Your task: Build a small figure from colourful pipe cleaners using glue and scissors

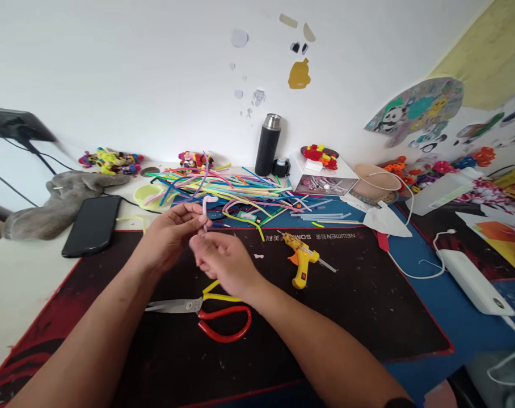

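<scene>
Between my two hands stands a pale lilac pipe cleaner [205,208], its top end bent over to the right. My left hand [176,229] pinches it between thumb and fingers. Just below, my right hand [223,258] is closed on its lower part, where the fingertips hide most of it. Under my right hand, scissors [226,338] with red handles lie on the black mat, blades to the left. A yellow pipe cleaner [221,297] lies by the scissors, partly covered by my right hand. Right of my hands is a yellow hot glue gun [300,260] with a glue stick in its back.
Behind my hands lies a pile of coloured pipe cleaners [240,187]. A black phone [91,225] is on the left, a black thermos [268,144] by the wall. A white power bank [472,282] with cables lies right. A small pale scrap [258,256] sits on the mat [359,317].
</scene>
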Demonstrator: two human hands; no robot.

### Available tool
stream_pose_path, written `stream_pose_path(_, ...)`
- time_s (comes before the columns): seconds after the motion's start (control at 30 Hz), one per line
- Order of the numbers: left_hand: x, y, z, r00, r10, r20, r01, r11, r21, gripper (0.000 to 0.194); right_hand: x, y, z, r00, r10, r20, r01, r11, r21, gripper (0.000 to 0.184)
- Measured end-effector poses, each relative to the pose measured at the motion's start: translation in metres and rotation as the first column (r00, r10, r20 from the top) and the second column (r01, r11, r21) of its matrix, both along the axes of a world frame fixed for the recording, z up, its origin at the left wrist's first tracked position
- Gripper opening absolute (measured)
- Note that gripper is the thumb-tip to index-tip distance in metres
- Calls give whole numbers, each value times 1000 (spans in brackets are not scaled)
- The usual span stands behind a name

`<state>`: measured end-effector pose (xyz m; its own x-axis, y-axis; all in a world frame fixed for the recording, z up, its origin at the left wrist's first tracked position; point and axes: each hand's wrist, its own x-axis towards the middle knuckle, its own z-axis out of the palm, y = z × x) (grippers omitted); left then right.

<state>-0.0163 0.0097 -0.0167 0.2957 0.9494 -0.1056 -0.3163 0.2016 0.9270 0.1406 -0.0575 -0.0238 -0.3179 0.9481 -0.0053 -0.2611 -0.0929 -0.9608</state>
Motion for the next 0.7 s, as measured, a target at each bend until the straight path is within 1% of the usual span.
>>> stream_pose_path(0.07, 1, -2, 4, 999, 7, -31, -7, 1000, -7, 41, -5, -10, 5, 990, -27, 139, 14, 996, 94, 60)
stream_pose_path(0.17, 4, -4, 11, 999, 27, -36, -27, 1000, -5, 47, -5, -21, 15, 964, -35, 262, 4, 993, 115, 67)
stream_pose_path(0.23, 6, -5, 14, 999, 30, -40, -31, 1000, -6, 51, -1, -24, 20, 951, -50, 304, 4, 989, 149, 67)
stream_pose_path(0.37, 6, -4, 15, 997, 49, -57, -49, 999, 0, 52, 11, -20, 22, 960, -74, 269, 19, 979, 203, 63)
stream_pose_path(0.43, 5, -4, 15, 996, 43, -73, -43, 999, 8, 51, 17, -17, 21, 971, -64, 232, 17, 979, 202, 62)
stream_pose_path(0.53, 6, -4, 16, 995, 26, -94, -25, 1000, 8, 57, 22, -12, 20, 980, -50, 193, 15, 984, 176, 61)
stream_pose_path(0.63, 8, -7, 21, 993, 12, -115, -12, 1000, 5, 59, 24, -10, 19, 975, -72, 210, 37, 985, 167, 60)
stream_pose_path(0.7, 11, -9, 25, 991, 10, -130, -10, 1000, 7, 57, 23, -8, 19, 962, -121, 243, 77, 980, 182, 61)
